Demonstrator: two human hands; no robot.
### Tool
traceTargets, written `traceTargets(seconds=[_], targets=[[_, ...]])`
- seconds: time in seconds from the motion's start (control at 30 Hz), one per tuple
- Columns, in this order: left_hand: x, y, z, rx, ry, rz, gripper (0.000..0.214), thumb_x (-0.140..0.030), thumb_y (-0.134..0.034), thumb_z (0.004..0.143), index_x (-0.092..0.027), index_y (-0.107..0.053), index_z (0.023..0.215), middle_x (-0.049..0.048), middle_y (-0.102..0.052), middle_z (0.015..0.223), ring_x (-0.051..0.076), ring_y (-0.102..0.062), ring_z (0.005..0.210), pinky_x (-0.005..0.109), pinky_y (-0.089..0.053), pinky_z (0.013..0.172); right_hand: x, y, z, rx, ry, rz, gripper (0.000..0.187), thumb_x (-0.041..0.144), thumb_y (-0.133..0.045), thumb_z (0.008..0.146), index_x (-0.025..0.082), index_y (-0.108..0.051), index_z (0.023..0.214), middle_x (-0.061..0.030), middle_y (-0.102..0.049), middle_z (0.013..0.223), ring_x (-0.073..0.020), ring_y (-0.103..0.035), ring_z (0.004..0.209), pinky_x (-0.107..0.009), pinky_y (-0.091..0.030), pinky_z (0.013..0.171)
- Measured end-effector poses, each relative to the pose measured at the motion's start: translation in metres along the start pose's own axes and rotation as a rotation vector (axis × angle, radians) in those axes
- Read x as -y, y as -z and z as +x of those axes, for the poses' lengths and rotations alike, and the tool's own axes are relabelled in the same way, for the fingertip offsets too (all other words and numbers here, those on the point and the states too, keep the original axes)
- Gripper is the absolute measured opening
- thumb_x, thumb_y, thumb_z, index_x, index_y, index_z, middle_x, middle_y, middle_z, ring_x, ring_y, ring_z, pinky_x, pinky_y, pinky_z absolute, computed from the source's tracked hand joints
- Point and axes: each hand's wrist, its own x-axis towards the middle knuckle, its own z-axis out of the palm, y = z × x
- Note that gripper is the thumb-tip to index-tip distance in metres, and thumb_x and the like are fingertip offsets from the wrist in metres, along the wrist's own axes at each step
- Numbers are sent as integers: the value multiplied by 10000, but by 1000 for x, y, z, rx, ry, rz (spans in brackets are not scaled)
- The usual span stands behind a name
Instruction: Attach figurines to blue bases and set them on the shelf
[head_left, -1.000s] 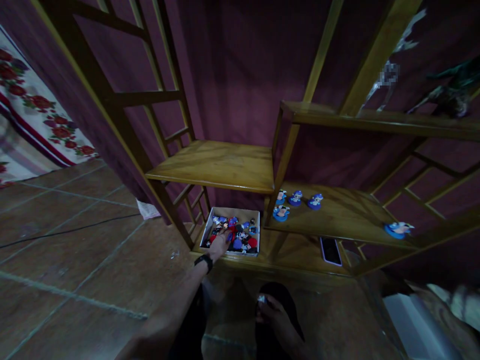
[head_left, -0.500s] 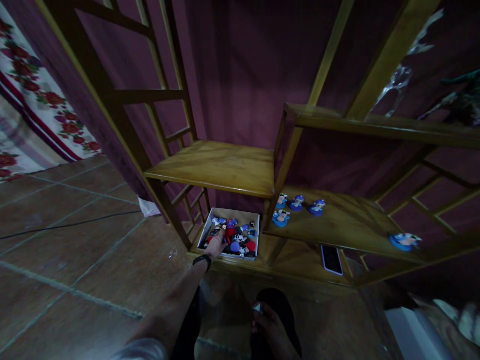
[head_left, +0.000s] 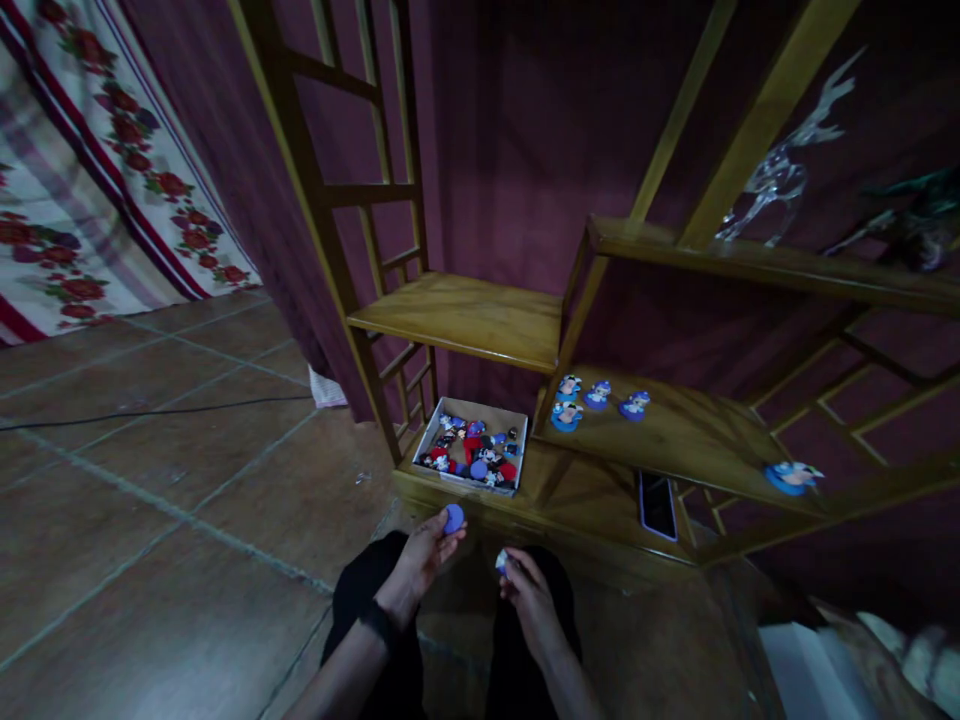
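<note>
Between thumb and fingers my left hand (head_left: pixel 427 549) grips a round purple base (head_left: pixel 454 518), in front of the box. Over my right knee, my right hand (head_left: pixel 527 589) is closed on a small white and purple figurine piece (head_left: pixel 502 562), partly hidden by the fingers. A shallow white box (head_left: pixel 520 462) on the bottom shelf holds a jumble of small toy figures (head_left: pixel 480 452) in red, purple, white and black. On the shelf to its right stand several figurines (head_left: pixel 598 394) on blue or purple bases, with another blue-based figurine (head_left: pixel 793 476) at the far right.
A phone (head_left: pixel 658 505) lies on the lower shelf. The wooden shelf unit (head_left: pixel 465 315) has upright posts around the box. A clear deer ornament (head_left: pixel 780 180) stands upper right. A dark cable (head_left: pixel 165 411) crosses the tiled floor; a white box (head_left: pixel 814 670) is at lower right.
My left hand has come out of the box toward me, bringing a round purple base. My right hand has risen with its small piece. The view has shifted slightly.
</note>
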Motion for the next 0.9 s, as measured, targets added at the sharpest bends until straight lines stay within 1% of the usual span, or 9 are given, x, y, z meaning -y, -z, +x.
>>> traceTargets(seconds=[0.07,0.13,0.23,0.37,0.53,0.7,0.9], targets=[[8,1,-26,38,-25,-7,225,-304,-688,711,-124,-619,827,111,-689,807,176,-671,710,253,-535,619,15,-12,-1,0,47,-46,400,445,-694,651,210,-624,967,-12,-601,811,-121,-526,636,-244,-433,566],[11,-1,-46,71,-76,-17,224,-289,-700,699,-123,-623,828,122,-694,805,208,-674,767,305,-543,696,30,-26,-4,8,136,-140,406,424,-679,671,213,-607,1009,4,-597,765,-113,-513,608,-243,-440,569],[9,-6,-69,116,-129,-19,208,-266,-692,707,-120,-639,845,130,-697,831,222,-668,810,341,-539,743,45,-44,-10,12,224,-242,355,393,-680,670,209,-605,963,1,-609,795,-120,-526,630,-237,-453,561],[8,-12,-91,168,-155,-4,203,-252,-683,716,-113,-665,863,130,-697,871,221,-661,831,349,-527,778,47,-56,-18,44,259,-292,326,373,-661,679,212,-597,955,-13,-628,853,-153,-573,733,-255,-484,620],[8,-16,-110,207,-177,19,252,-280,-701,696,-100,-689,872,127,-695,878,214,-654,823,352,-512,801,46,-57,-25,46,317,-385,297,336,-619,712,217,-576,981,-14,-641,926,-174,-597,834,-300,-484,765],[7,-18,-120,245,-213,70,319,-313,-733,651,-98,-705,885,119,-699,885,216,-647,816,352,-508,793,53,-59,-38,39,341,-471,259,303,-586,735,223,-569,980,-4,-650,903,-174,-608,821,-298,-471,774],[7,-19,-126,252,-251,119,344,-321,-735,646,-113,-711,919,106,-708,897,191,-645,782,301,-514,731,57,-61,-48,55,398,-510,265,301,-564,752,212,-571,1002,-23,-655,935,-175,-611,837,-291,-472,772]])
